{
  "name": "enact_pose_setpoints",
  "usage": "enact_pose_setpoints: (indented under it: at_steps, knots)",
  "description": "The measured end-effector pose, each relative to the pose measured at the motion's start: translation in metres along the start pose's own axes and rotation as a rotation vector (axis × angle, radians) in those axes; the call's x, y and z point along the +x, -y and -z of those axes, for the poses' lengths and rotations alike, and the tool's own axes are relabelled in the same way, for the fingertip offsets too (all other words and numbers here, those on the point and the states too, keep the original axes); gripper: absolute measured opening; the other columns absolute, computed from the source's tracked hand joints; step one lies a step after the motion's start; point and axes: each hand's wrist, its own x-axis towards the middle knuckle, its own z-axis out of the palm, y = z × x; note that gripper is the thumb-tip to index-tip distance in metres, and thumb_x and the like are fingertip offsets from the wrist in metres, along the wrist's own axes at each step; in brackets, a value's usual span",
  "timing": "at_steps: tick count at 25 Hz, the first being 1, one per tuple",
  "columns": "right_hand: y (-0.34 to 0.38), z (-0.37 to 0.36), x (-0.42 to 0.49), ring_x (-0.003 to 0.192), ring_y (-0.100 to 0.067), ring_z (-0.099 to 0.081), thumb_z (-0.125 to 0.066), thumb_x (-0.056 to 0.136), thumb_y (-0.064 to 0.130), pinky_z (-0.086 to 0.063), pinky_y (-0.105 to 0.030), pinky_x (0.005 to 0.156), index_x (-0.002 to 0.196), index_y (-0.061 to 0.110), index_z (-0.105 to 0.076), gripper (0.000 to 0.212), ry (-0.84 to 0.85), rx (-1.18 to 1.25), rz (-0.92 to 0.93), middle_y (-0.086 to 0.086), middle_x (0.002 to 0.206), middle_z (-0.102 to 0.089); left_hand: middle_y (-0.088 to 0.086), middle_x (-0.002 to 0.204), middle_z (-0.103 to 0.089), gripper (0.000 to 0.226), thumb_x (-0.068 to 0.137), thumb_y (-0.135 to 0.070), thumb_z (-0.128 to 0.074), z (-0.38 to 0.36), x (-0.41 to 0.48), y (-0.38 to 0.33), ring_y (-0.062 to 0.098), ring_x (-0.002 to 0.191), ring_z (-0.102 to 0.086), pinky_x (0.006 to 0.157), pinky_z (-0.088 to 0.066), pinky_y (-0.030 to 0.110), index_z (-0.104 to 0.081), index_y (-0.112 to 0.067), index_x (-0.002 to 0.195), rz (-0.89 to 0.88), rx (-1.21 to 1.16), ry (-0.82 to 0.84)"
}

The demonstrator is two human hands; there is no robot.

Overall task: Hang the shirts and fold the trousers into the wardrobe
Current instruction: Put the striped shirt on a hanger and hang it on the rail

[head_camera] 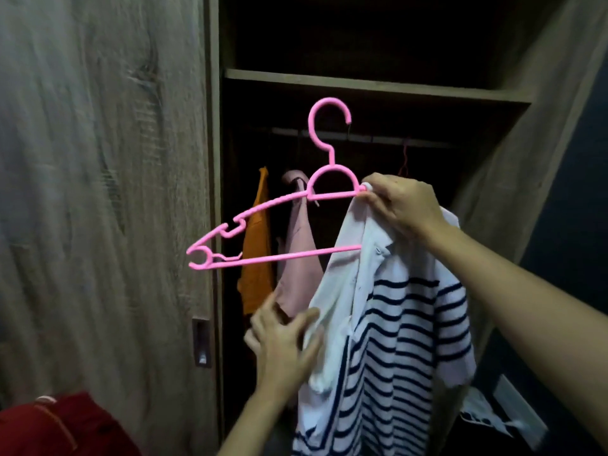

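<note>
A pink plastic hanger (263,225) is held up in front of the open wardrobe (362,83). My right hand (401,202) pinches the hanger's right shoulder together with the collar of a white polo shirt with dark navy stripes (401,340). The shirt hangs from the hanger's right end only; the left arm of the hanger is bare. My left hand (283,343) is lower down, fingers spread, touching the shirt's white left edge. The hanger's hook is free, below the shelf and in front of the rail (388,139).
On the rail hang an orange garment (256,238) and a pale pink shirt (299,258). A wooden shelf crosses above the rail. The wardrobe's sliding door (98,192) fills the left. A red cloth (62,426) lies at the bottom left. Patterned fabric (487,413) lies low right.
</note>
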Motion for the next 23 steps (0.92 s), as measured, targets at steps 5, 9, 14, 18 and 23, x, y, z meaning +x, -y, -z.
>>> enact_pose_setpoints:
  at_steps: [5,9,14,18,23]
  knots:
    - [-0.018,0.012,-0.016,0.076,-0.024,-0.063,-0.032,0.088,0.054,-0.041,-0.03,0.057,0.1,0.023,-0.061,0.044,0.006,0.01,-0.083,0.001,0.082,-0.067,-0.001,0.141,-0.043,0.071,0.079,-0.023,-0.062,-0.036,0.015,0.021,0.017,0.119,-0.05,0.096,-0.044,0.028,-0.031,-0.033,0.143,0.093,-0.254,0.743]
    - [-0.046,0.022,-0.053,0.078,-0.025,-0.064,-0.029,0.083,0.061,-0.045,-0.032,0.062,0.094,0.025,-0.061,0.05,0.055,-0.017,-0.178,0.001,0.079,-0.067,0.012,0.121,-0.057,0.084,0.044,-0.015,-0.065,-0.02,0.042,0.025,0.019,0.091,-0.06,0.076,-0.052,0.029,-0.047,-0.028,0.125,0.282,-0.599,0.581]
    - [-0.073,0.021,-0.098,0.07,-0.026,-0.062,-0.026,0.08,0.066,-0.039,-0.029,0.057,0.078,0.023,-0.055,0.052,0.187,-0.042,-0.312,0.007,0.061,-0.053,-0.001,0.1,-0.069,0.063,0.051,-0.003,-0.055,0.035,0.089,0.037,0.002,0.077,-0.063,0.07,-0.051,0.019,-0.068,-0.012,0.112,0.279,-0.547,0.586]
    - [-0.064,0.011,-0.117,0.065,-0.023,-0.064,-0.016,0.085,0.071,-0.041,-0.029,0.047,0.072,0.024,-0.051,0.06,0.215,-0.128,-0.241,0.007,0.063,-0.056,0.003,0.089,-0.071,0.037,0.07,0.003,-0.055,0.057,0.123,0.022,0.013,0.072,-0.065,0.06,-0.05,0.019,-0.073,-0.019,0.094,0.323,-0.309,0.515]
    - [-0.022,-0.026,-0.09,0.073,-0.025,-0.065,-0.029,0.087,0.065,-0.044,-0.032,0.052,0.079,0.021,-0.054,0.051,0.229,-0.193,-0.233,0.0,0.076,-0.064,0.014,0.114,-0.057,0.034,0.083,-0.016,-0.05,0.039,0.129,-0.057,0.037,0.103,-0.059,0.083,-0.047,0.037,-0.061,-0.018,0.116,0.074,0.423,0.199]
